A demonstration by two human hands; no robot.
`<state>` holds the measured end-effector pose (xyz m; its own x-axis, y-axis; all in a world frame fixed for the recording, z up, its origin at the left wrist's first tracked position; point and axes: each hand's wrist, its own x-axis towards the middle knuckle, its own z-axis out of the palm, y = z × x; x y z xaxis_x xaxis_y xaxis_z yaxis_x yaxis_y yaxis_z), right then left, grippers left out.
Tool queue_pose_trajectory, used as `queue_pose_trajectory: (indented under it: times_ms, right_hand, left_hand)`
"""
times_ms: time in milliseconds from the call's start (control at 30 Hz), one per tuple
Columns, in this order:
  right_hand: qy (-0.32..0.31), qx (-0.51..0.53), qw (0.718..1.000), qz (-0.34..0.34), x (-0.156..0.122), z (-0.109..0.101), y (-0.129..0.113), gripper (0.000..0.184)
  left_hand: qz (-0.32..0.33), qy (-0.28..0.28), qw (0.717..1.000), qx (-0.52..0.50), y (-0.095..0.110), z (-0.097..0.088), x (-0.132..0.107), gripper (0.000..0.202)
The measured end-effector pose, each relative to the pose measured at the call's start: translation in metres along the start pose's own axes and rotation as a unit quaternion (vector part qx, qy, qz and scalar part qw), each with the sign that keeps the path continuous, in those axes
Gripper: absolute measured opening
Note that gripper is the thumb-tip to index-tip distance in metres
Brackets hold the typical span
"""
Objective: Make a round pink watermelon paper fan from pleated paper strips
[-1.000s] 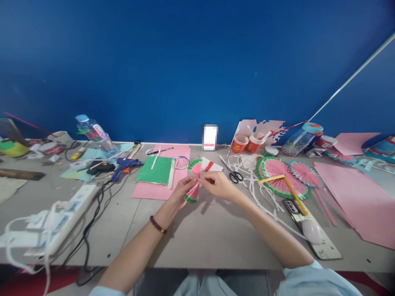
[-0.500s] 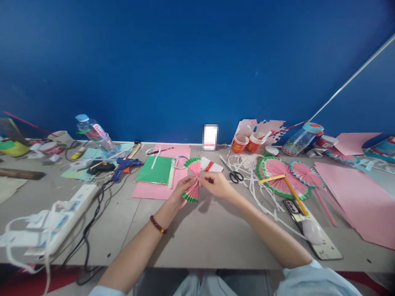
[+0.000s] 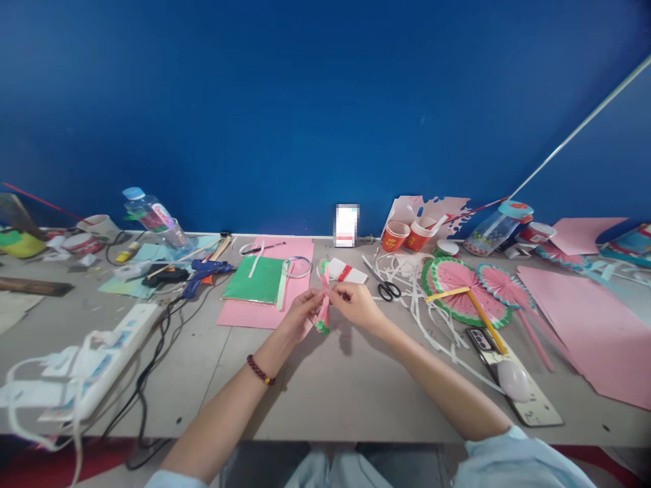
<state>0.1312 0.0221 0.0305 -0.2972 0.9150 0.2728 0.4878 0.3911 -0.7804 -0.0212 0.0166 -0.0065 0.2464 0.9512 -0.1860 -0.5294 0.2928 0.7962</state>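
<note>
Reference object: one pair of scissors with black handles, laid on the grey desk. Item in hand: one pink pleated paper piece with green edges, narrowed at its waist, seen nearly edge-on, held above the desk to the left of the scissors. Its waist is pinched from the left by the left hand, the fingers closed on the folds; from the right it is pinched by the right hand, thumb and forefinger brought together there. Whether anything fine is also gripped cannot be told. Step in hand, as judged: the gathering and pressing of the folds at the waist. Called for next, by the same judgement: a firm pinch to be kept at the waist, with both green edges left free. Also listed: one white packet with a red band, left of and slightly beyond the scissors; one clear ring-shaped roll, farther left; one flat green paper stack, left again, laid over pink paper; one blue glue gun, well to the left; one tangle of white paper strips, just right of the scissors; one large round pink pleated fan with a green rim, farther right.
</note>
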Motion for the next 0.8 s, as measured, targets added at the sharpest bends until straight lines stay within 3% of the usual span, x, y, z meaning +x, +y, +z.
queue_pose_trajectory:
  times_ms: [333,600,800]
  right_hand:
    - [0.021,0.01,1.0,0.011,0.0002,-0.0003,-0.0002,0.033]
    - [0.016,-0.013,1.0,0.012,-0.0018,0.0045,0.0026,0.036]
    - [-0.002,0.005,1.0,0.0,0.0003,0.004,0.0037,0.038]
  left_hand:
    - [0.021,-0.039,0.999,-0.005,0.0015,-0.0002,0.0,0.029]
    - [0.036,0.014,0.998,0.042,-0.0001,0.0004,0.0012,0.019]
    - [0.047,0.023,0.998,0.042,-0.0013,-0.0027,0.0029,0.021]
